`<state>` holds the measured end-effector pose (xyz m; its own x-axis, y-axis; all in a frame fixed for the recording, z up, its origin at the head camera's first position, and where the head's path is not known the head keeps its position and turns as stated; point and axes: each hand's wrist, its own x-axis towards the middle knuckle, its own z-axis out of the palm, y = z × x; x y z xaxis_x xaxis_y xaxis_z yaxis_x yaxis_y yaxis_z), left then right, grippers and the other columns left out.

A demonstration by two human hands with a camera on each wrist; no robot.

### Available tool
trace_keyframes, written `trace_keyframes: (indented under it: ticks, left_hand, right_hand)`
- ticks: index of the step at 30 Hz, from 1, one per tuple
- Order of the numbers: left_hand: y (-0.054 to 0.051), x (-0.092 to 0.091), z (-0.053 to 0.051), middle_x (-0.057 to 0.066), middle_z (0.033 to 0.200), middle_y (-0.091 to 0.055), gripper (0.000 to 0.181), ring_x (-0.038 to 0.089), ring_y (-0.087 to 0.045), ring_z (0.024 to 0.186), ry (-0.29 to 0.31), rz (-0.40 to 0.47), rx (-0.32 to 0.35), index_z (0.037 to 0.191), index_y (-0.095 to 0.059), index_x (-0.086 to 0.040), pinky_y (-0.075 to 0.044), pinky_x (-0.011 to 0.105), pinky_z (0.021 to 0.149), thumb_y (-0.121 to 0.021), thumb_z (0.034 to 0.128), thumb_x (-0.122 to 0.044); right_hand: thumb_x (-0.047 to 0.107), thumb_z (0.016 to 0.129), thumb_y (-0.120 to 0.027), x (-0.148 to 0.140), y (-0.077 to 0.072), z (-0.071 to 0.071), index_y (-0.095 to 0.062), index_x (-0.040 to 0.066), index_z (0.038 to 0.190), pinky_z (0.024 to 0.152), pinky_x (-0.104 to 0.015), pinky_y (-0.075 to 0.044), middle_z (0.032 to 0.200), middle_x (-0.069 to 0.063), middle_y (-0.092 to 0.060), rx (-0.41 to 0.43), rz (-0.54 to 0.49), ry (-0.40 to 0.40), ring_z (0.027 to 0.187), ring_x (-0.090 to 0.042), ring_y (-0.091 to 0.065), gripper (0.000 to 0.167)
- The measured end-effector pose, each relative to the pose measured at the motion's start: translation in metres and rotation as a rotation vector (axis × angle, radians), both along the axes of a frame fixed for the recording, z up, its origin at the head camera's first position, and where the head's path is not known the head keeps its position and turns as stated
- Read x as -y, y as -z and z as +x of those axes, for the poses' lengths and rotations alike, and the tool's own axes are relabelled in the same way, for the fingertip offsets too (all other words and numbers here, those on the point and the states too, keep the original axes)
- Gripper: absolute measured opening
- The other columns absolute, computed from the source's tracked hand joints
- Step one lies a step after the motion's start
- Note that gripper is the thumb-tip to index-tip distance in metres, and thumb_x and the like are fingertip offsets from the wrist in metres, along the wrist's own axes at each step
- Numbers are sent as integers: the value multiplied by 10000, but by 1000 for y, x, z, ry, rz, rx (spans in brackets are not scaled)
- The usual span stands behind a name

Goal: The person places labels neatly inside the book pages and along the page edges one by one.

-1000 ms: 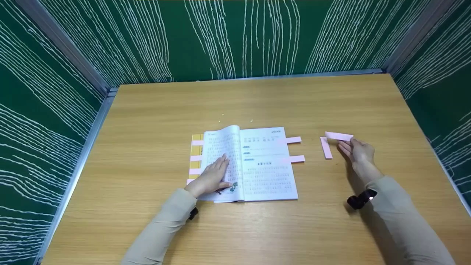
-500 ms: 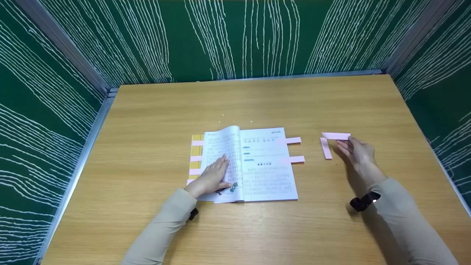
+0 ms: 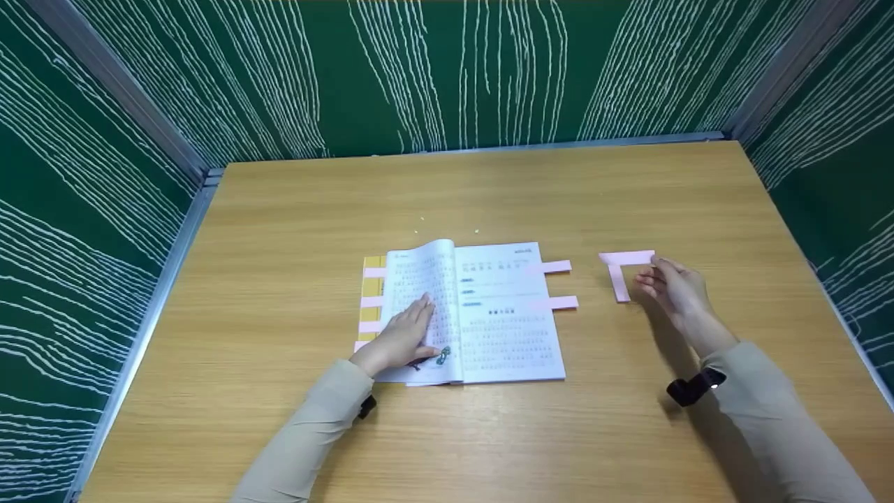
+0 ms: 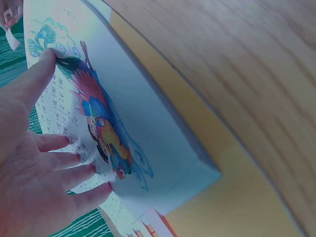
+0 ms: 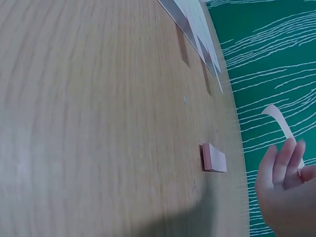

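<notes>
An open book [image 3: 510,342] lies mid-table with printed text on both pages. My left hand [image 3: 399,337] rests on its left page with straight fingers, and in the left wrist view the left thumb lies near a colourful printed picture [image 4: 101,113]. My right hand [image 3: 681,297] pinches one end of a pink sticky note strip [image 3: 632,258] between thumb and fingers. In the right wrist view this strip [image 5: 280,120] curls at its free end. Below it on the table sits a small pad of pink sticky notes [image 3: 619,285], apart from the fingers.
Two pink tabs [image 3: 564,302] stick out from the book's right edge. Several more pink tabs [image 3: 371,302] lie along the yellow left margin [image 3: 374,285]. Tiny white specks [image 3: 422,219] dot the wooden table [image 3: 314,209]. Green walls [image 3: 447,84] with white lines stand behind and at the sides.
My right hand has moved slightly left with the pink strip, whose free end now reaches past the pad's left side. The left hand and the book have stayed in place.
</notes>
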<state>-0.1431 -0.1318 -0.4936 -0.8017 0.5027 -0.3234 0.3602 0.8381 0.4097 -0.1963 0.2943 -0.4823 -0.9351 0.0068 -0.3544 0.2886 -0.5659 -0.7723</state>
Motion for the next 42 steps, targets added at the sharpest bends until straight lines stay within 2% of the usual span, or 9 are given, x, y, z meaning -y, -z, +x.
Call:
trace_keyframes:
  ticks: [6, 17, 25, 28, 34, 35, 38, 39, 42]
  left_hand:
    - [0, 0, 0, 195, 1462, -38, 800, 313, -77, 1333, 2, 7, -2, 1392, -141, 28, -149, 458, 1062, -528, 843, -408]
    - [1, 0, 0, 184, 1466, -28, 806, 303, -63, 1337, -10, 4, 12, 1397, -128, 20, -131, 448, 1068, -525, 845, -411]
    - [0, 0, -1, 192, 1463, -38, 807, 308, -73, 1335, -6, 7, 3, 1396, -131, 23, -140, 451, 1065, -526, 843, -413]
    - [1, 1, -1, 186, 1465, -29, 802, 304, -64, 1336, -3, 12, 7, 1397, -123, 21, -133, 451, 1066, -522, 848, -406]
    - [1, 1, -1, 180, 1467, -14, 799, 300, -49, 1338, -4, 17, 16, 1396, -121, 24, -119, 446, 1070, -519, 850, -401]
    - [1, 1, -1, 179, 1468, -14, 801, 298, -49, 1339, -6, 13, 16, 1397, -122, 23, -117, 441, 1072, -520, 848, -405]
    - [1, 1, -1, 172, 1469, -10, 808, 289, -48, 1340, -11, 3, 20, 1399, -119, 16, -113, 433, 1074, -518, 845, -416]
    - [1, 0, -1, 165, 1471, -4, 812, 282, -43, 1341, -13, -3, 24, 1402, -114, 11, -108, 428, 1075, -516, 845, -421]
    - [1, 0, -1, 166, 1470, -8, 812, 284, -48, 1340, -17, 1, 22, 1402, -116, 11, -112, 433, 1074, -520, 843, -417]
  right_hand:
    - [35, 877, -512, 3, -2, 2, -596, 9, 814, 661, -269, -529, 701, -133, -668, -48, -47, -53, 664, -200, -656, 108]
    - [38, 897, -478, 2, 3, 4, -625, -16, 863, 759, -299, -508, 836, -177, -670, -151, -126, -210, 787, -237, -655, 161]
    - [94, 931, -420, 6, 0, 6, -614, -42, 924, 836, -303, -468, 932, -180, -656, -225, -53, -292, 875, -244, -636, 237]
    - [99, 929, -430, 8, -3, 8, -620, -34, 916, 833, -296, -469, 918, -168, -661, -239, -10, -290, 865, -239, -639, 232]
    - [72, 876, -531, 13, -6, 11, -622, 22, 863, 792, -256, -484, 841, -112, -680, -227, 117, -260, 801, -199, -655, 104]
    - [54, 868, -537, 11, -1, 9, -622, 7, 872, 789, -260, -487, 848, -126, -676, -241, 98, -271, 806, -218, -654, 97]
    - [80, 811, -620, 5, 12, 3, -622, -11, 911, 802, -273, -476, 887, -125, -666, -271, 151, -301, 826, -243, -648, 134]
    - [61, 812, -614, 0, 23, -2, -619, -32, 941, 804, -283, -477, 913, -143, -656, -286, 134, -318, 840, -265, -643, 159]
    - [72, 812, -620, -11, 46, -12, -608, -48, 1007, 810, -308, -472, 966, -146, -634, -281, 224, -332, 865, -287, -632, 229]
